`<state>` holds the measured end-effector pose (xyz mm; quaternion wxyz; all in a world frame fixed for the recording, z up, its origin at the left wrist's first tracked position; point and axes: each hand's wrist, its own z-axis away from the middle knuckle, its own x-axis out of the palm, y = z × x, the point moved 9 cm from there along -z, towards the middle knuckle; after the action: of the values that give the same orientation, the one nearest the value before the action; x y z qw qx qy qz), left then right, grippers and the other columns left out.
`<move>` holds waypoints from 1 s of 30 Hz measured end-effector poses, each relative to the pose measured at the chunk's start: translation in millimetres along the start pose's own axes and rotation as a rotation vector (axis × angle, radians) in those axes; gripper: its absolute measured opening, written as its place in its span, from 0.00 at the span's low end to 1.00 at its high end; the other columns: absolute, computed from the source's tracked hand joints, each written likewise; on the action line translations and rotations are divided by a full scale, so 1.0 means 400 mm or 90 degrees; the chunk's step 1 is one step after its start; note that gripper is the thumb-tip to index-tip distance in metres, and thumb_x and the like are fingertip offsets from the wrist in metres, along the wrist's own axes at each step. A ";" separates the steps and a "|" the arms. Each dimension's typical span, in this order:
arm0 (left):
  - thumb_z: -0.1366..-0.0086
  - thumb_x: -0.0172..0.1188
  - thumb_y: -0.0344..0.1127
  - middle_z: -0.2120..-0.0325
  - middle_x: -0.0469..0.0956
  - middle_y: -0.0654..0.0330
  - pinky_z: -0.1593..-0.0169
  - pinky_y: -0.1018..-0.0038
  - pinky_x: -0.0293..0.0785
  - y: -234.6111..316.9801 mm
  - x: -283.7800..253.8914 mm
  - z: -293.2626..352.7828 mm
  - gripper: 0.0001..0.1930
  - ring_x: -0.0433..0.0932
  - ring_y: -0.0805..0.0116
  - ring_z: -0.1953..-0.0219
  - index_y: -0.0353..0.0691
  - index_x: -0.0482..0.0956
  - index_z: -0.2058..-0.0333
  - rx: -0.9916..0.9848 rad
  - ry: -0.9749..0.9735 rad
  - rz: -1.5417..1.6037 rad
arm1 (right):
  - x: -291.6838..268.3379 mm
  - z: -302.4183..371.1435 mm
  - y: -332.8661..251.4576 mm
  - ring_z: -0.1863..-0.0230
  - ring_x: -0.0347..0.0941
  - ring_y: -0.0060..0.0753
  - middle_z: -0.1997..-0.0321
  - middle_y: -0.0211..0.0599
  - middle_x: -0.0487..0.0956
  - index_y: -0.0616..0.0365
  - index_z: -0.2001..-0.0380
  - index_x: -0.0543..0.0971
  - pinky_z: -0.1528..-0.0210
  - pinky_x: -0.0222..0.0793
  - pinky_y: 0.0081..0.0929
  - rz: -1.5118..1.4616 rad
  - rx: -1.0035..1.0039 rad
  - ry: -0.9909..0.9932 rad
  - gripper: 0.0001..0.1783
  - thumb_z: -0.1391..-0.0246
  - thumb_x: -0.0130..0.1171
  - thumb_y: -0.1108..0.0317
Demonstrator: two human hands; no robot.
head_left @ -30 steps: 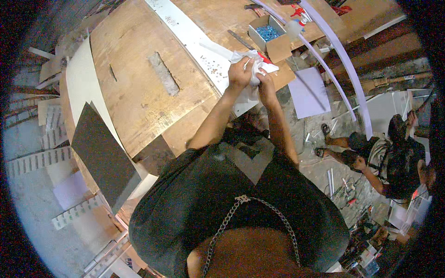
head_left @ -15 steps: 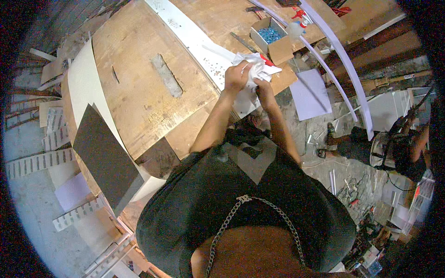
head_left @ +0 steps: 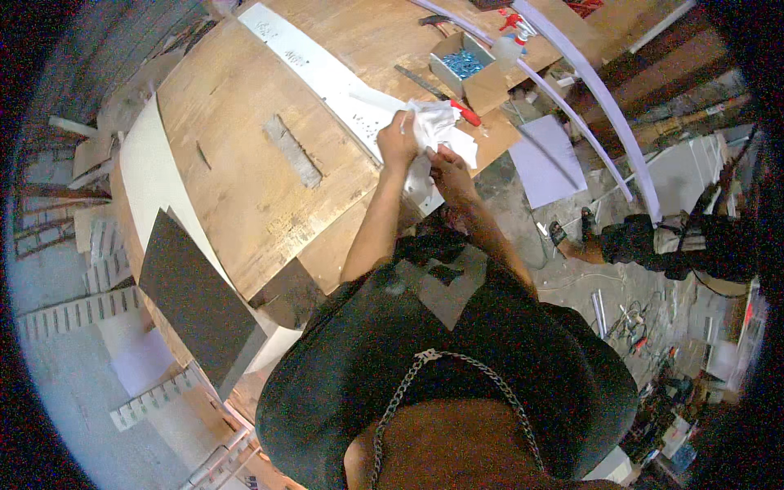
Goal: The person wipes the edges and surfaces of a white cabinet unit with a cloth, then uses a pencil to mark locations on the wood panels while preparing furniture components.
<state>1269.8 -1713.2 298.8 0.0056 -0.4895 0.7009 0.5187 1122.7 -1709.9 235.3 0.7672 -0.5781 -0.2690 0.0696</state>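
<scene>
My left hand [head_left: 398, 140] is closed on a crumpled white sheet [head_left: 438, 124], thin and bag-like; I cannot tell whether it is plastic or paper. At its near edge, the fingers of my right hand [head_left: 451, 173] are curled and pinch the same sheet. Both hands are over the near end of a long white strip [head_left: 327, 75] on the wooden table, which carries scattered small dark pieces. A red-handled tool [head_left: 467, 113] lies just beyond the sheet, its other end hidden. Next to it stands an open cardboard box [head_left: 487, 91] of small blue pieces [head_left: 464, 64].
A spray bottle [head_left: 514, 41] with a red trigger and a hammer [head_left: 434, 20] lie near the box. Curved pale strips [head_left: 600, 82] hang past the table's right edge. A dark panel [head_left: 196, 294] leans at the left. On the right, another person [head_left: 645, 241] is on the cluttered floor.
My right hand has moved slightly toward me and its fingers have curled in. The white sheet has shifted, so more of the red handle shows. The whole view has turned slightly.
</scene>
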 end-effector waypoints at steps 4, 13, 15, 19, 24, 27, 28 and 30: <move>0.31 0.46 0.49 0.81 0.77 0.46 0.71 0.58 0.72 -0.001 -0.013 -0.001 0.16 0.78 0.43 0.75 0.45 0.77 0.66 -0.007 -0.044 -0.030 | -0.016 -0.011 0.052 0.78 0.60 0.13 0.78 0.17 0.65 0.48 0.71 0.72 0.76 0.55 0.16 -0.023 0.134 0.032 0.07 0.44 0.61 0.65; 0.39 0.59 0.51 0.83 0.78 0.50 0.73 0.66 0.72 -0.036 -0.022 -0.036 0.19 0.79 0.55 0.79 0.40 0.81 0.75 -0.075 -0.033 0.120 | 0.084 0.017 -0.053 0.80 0.60 0.16 0.80 0.18 0.68 0.54 0.67 0.77 0.75 0.57 0.19 0.029 0.173 -0.074 0.09 0.38 0.52 0.62; 0.41 0.63 0.49 0.83 0.78 0.50 0.73 0.69 0.71 -0.009 -0.010 -0.050 0.18 0.78 0.55 0.79 0.39 0.80 0.80 -0.065 -0.056 0.117 | 0.065 -0.006 -0.035 0.79 0.61 0.16 0.80 0.19 0.69 0.55 0.68 0.78 0.74 0.57 0.19 0.181 0.148 -0.085 0.10 0.38 0.53 0.61; 0.43 0.64 0.44 0.83 0.77 0.49 0.73 0.68 0.71 -0.032 0.082 -0.063 0.16 0.77 0.56 0.81 0.38 0.80 0.81 -0.131 -0.162 0.278 | 0.039 -0.055 0.011 0.76 0.65 0.17 0.78 0.22 0.71 0.56 0.73 0.77 0.73 0.59 0.19 0.207 0.005 -0.131 0.13 0.39 0.55 0.59; 0.47 0.65 0.42 0.85 0.75 0.46 0.74 0.66 0.71 -0.158 0.047 -0.063 0.13 0.76 0.51 0.82 0.39 0.79 0.81 -0.062 -0.011 0.002 | 0.067 -0.047 0.005 0.79 0.60 0.14 0.79 0.20 0.67 0.53 0.72 0.76 0.77 0.55 0.19 0.193 0.114 -0.055 0.16 0.37 0.51 0.54; 0.47 0.64 0.42 0.80 0.76 0.44 0.69 0.61 0.72 -0.204 0.058 -0.053 0.12 0.76 0.43 0.75 0.39 0.80 0.78 -0.160 0.051 0.050 | 0.050 -0.047 -0.014 0.81 0.61 0.16 0.82 0.21 0.68 0.54 0.72 0.76 0.79 0.59 0.21 0.354 0.029 -0.015 0.20 0.38 0.50 0.49; 0.47 0.63 0.42 0.80 0.76 0.44 0.69 0.60 0.71 -0.207 0.071 -0.072 0.12 0.75 0.42 0.76 0.39 0.80 0.79 -0.166 0.014 0.044 | 0.060 -0.048 -0.036 0.83 0.60 0.16 0.83 0.23 0.67 0.55 0.72 0.76 0.80 0.58 0.22 0.323 -0.048 -0.054 0.21 0.37 0.49 0.48; 0.46 0.62 0.42 0.80 0.75 0.43 0.69 0.60 0.71 -0.190 0.078 -0.077 0.13 0.75 0.42 0.76 0.38 0.79 0.79 -0.153 0.014 0.055 | 0.040 -0.049 -0.021 0.83 0.61 0.17 0.84 0.24 0.67 0.56 0.69 0.76 0.80 0.59 0.23 0.277 -0.005 -0.013 0.21 0.37 0.49 0.49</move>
<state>1321.7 -1755.7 241.9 -0.0827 -0.4616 0.6541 0.5935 1144.4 -1722.6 244.7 0.7294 -0.6245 -0.1457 0.2380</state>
